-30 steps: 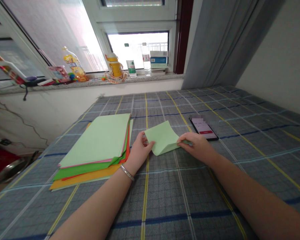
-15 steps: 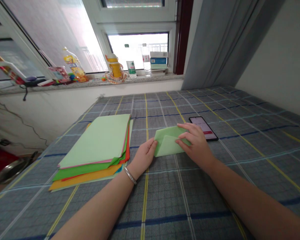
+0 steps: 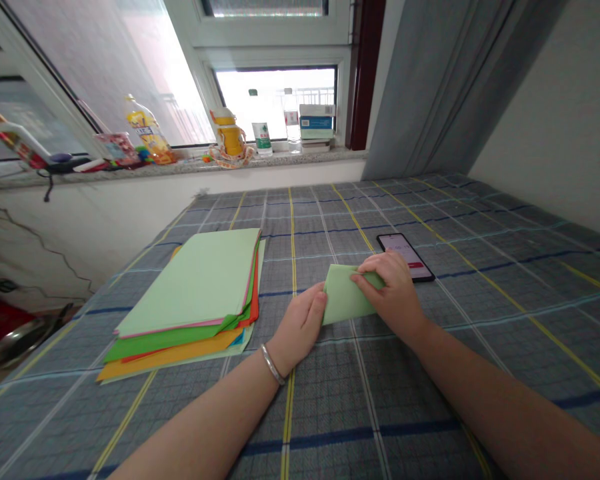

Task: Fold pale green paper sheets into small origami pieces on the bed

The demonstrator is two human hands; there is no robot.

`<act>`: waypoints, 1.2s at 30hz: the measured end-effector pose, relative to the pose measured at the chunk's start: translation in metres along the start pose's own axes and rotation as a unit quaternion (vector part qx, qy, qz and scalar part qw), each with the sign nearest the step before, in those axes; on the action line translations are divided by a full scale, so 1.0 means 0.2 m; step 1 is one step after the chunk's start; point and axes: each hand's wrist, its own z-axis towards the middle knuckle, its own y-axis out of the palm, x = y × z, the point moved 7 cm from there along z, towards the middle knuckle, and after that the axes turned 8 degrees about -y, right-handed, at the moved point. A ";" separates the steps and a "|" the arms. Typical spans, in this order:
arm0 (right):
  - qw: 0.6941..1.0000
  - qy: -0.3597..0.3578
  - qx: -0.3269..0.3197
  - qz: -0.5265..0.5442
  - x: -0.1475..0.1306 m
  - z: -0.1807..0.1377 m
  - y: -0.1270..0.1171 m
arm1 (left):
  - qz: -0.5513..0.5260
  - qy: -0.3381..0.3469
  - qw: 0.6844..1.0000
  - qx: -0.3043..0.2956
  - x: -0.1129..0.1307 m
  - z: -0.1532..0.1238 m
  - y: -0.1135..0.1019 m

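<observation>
A folded sheet of pale green paper point(image 3: 343, 299) lies flat on the blue-grey checked cloth point(image 3: 360, 393) in front of me. My left hand point(image 3: 303, 327) presses its fingertips against the paper's left edge, fingers close together. My right hand point(image 3: 393, 293) lies over the paper's right part, fingers pinched down on its top fold. A silver bangle sits on my left wrist.
A stack of coloured paper sheets point(image 3: 195, 293), pale green on top, lies to the left. A phone point(image 3: 405, 255) with a lit screen rests just behind my right hand. Bottles and boxes line the windowsill point(image 3: 180, 163). A grey curtain point(image 3: 445, 87) hangs at the right.
The green sheet stood partly raised a second ago; it has since been folded over and flattened into a smaller shape. Both hands have moved closer together and slightly to the right.
</observation>
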 end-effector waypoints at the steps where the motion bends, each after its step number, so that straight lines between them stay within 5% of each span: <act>1: 1.000 0.001 0.003 0.003 0.00 0.00 0.00 | 0.010 0.004 1.000 0.015 0.00 0.00 -0.01; 8: 1.000 -0.004 0.010 -0.004 -0.07 0.01 -0.02 | 0.064 0.012 0.990 0.125 0.02 -0.01 -0.08; 27: 0.996 0.019 -0.090 0.020 -0.03 -0.03 0.14 | 0.002 -0.095 0.986 0.137 -0.09 0.04 -0.08; 33: 0.979 0.152 -0.107 0.081 0.19 -0.10 0.17 | -0.038 -0.144 0.975 0.165 -0.22 0.06 -0.13; 36: 0.939 0.260 -0.122 0.190 0.30 -0.17 0.24 | -0.050 -0.147 0.973 0.171 -0.26 0.08 -0.15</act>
